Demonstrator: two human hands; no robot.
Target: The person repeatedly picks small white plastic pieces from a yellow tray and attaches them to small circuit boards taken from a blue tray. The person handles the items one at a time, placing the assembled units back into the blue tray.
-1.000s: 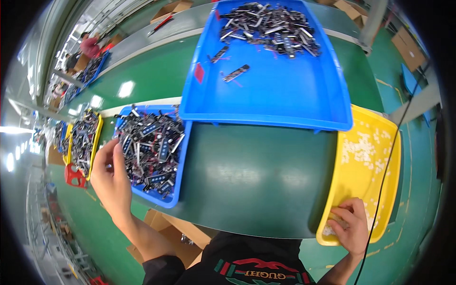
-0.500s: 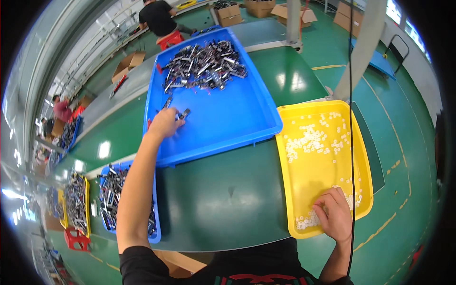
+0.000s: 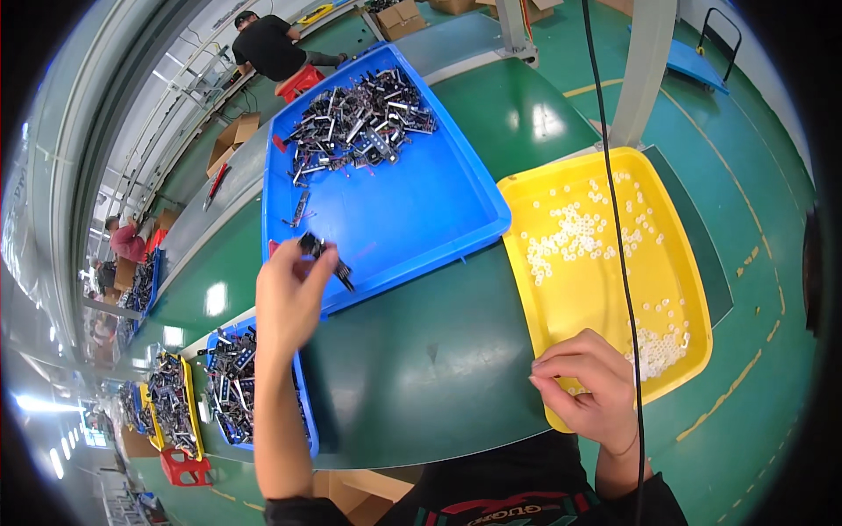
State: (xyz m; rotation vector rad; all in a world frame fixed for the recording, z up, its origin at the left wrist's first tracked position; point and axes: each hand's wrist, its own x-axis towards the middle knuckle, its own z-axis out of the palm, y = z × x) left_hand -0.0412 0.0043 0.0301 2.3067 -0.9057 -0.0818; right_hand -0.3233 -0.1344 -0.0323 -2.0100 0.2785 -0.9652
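Observation:
My left hand (image 3: 294, 294) is over the near left edge of the large blue tray (image 3: 438, 232), its fingers pinched on a small black-and-silver part (image 3: 342, 273). A heap of similar black and silver parts (image 3: 360, 118) fills the far end of that tray, and one loose part (image 3: 300, 209) lies apart on its floor. My right hand (image 3: 589, 390) is above the near left rim of the yellow tray (image 3: 570, 316). Its thumb and fingertips are pressed together, and what they hold, if anything, cannot be made out. Small white rings (image 3: 658, 352) lie scattered and piled in the yellow tray.
A smaller blue tray (image 3: 307, 412) of like parts stands left of my forearm. The green table (image 3: 421, 386) lies between the trays. A black cable (image 3: 624, 263) hangs across the yellow tray. Beyond are a metal post (image 3: 643, 79), a seated person (image 3: 267, 48) and cardboard boxes (image 3: 230, 140).
My left hand has come nearer from the blue tray's floor, lifting the small part. My right hand has moved left and up from the white rings to the yellow tray's rim.

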